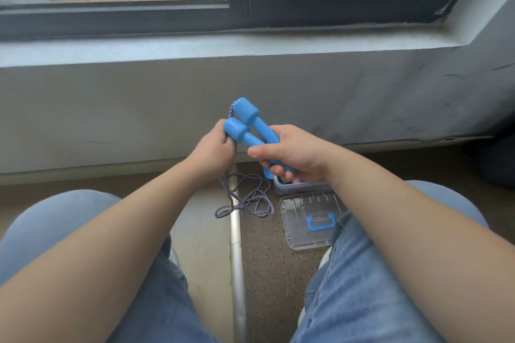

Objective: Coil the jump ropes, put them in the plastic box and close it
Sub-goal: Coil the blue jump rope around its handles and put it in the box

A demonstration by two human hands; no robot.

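Blue plastic handles [246,127] in right hand [295,156]; braided rope [245,198] dangling.

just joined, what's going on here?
A seated person is working on a jump rope. The right hand grips both blue handles together, and the left hand holds the rope close to the handle ends. Most of the rope hangs down into a loose tangle on the floor, not yet coiled. The plastic box stands open on the floor, its lid lying beside it.
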